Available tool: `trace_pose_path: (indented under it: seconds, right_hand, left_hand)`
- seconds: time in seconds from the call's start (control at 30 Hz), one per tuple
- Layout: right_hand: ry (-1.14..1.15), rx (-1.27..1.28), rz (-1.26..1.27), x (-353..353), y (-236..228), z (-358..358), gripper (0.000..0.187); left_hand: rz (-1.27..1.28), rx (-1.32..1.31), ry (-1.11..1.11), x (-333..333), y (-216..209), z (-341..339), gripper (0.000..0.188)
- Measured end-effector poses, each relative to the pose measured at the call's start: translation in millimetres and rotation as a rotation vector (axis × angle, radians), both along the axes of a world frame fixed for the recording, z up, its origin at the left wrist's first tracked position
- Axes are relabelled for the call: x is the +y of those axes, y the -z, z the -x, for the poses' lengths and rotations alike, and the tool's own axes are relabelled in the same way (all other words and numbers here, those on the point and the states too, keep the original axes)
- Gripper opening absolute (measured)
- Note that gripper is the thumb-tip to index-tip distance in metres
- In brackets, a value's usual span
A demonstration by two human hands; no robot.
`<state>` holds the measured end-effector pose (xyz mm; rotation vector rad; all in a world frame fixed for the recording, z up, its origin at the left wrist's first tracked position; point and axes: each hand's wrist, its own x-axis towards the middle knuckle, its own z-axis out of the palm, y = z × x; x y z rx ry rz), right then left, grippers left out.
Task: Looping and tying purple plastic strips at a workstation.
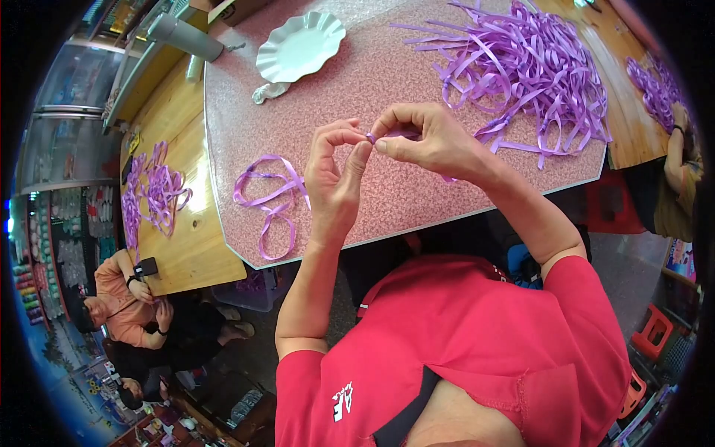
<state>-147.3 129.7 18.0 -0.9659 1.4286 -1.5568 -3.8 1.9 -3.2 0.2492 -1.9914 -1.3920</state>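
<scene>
Both my hands meet above the middle of the pink speckled mat [253,141]. Thumb and fingertips of my left hand [333,170] pinch a small bit of purple ribbon [370,138]. From the other side, my right hand [432,141] grips the same ribbon between thumb and forefinger. Part of that ribbon shows inside the curl of my right fingers; the rest is mostly hidden. Beside my left wrist, looped purple ribbons [277,195] lie on the mat. A large tangled heap of purple ribbons [536,78] lies beyond my right forearm.
A white dish with a wavy rim [302,46] sits at the far left of the mat, near a grey cylindrical bottle [185,37]. More ribbons [160,190] lie on the wooden table left, where a person in orange [130,298] sits. Another person's arm [676,156] reaches ribbons at right.
</scene>
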Motion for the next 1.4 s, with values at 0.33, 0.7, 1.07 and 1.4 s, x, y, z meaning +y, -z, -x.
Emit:
trace_pose_path:
  seconds: [0.33, 0.7, 1.07, 1.4]
  right_hand:
    - [0.162, 0.335, 0.065, 5.5, 10.1, -2.8, 0.010]
    - [0.025, 0.223, -0.097, 7.8, 8.3, 3.1, 0.012]
    - [0.039, 0.130, -0.143, 15.8, 4.0, 4.4, 0.020]
    - [-0.032, 0.103, -0.188, 20.1, 13.5, 10.7, 0.021]
  left_hand:
    - [-0.388, -0.028, 0.119, 0.4, 4.4, -1.3, 0.011]
    - [0.012, -0.024, 0.004, 5.3, 13.4, 4.3, 0.012]
    - [0.030, -0.037, 0.007, 5.4, 11.8, 2.8, 0.014]
    - [0.136, -0.116, 0.004, 2.8, -0.8, -2.4, 0.022]
